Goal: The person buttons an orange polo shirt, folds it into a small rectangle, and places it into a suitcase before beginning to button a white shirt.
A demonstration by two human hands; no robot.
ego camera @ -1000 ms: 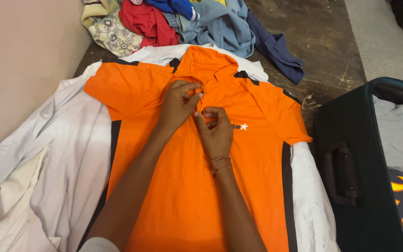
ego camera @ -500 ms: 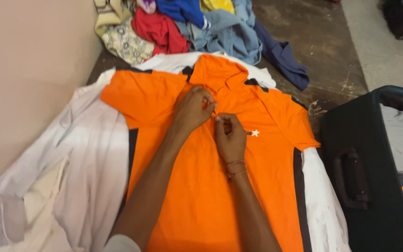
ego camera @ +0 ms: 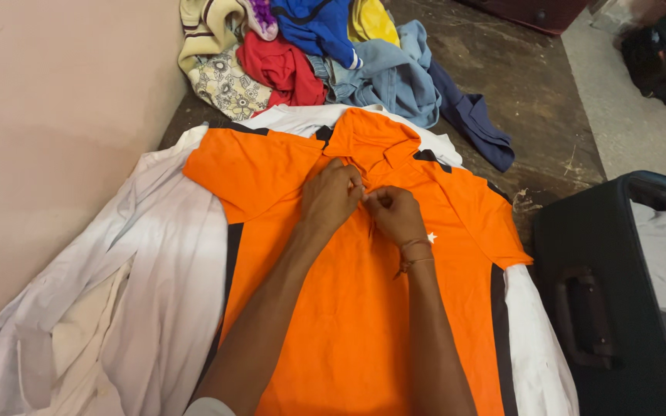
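So from my seat on the head cam, both hands are parked right at the neck of the orange polo shirt (ego camera: 348, 308), which lies flat, front up, on top of a white garment (ego camera: 156, 270) spread over the dark floor (ego camera: 533, 92). My left hand (ego camera: 331, 196) is curled down with the fingertips pinched on the placket just under the collar (ego camera: 368, 142), and the right hand (ego camera: 396, 216) is pinched on the same strip of fabric from the other side, knuckles nearly touching the left. Both are closed tight on cloth, not spread at all. Can't make out a button between them, too small.

Room to move: on the left the shirt's sleeve edge is near a plain beige wall (ego camera: 55, 139), so not much slack that way, only the white garment's width. On the right, the hem side of the shirt runs just beside a dark suitcase (ego camera: 595, 308) lying open, its handle facing me, with grey and patterned stuff inside. Straight ahead, past the collar, there's a heap of clothes (ego camera: 310, 54), red, blue, yellow, floral, denim, almost touching the white garment's top edge. The freest patch is the bare scuffed floor up and to the right, between the heap and the suitcase. Farther right the floor turns to a lighter grey strip (ego camera: 634, 123) with a dark bag (ego camera: 660, 54) on it.
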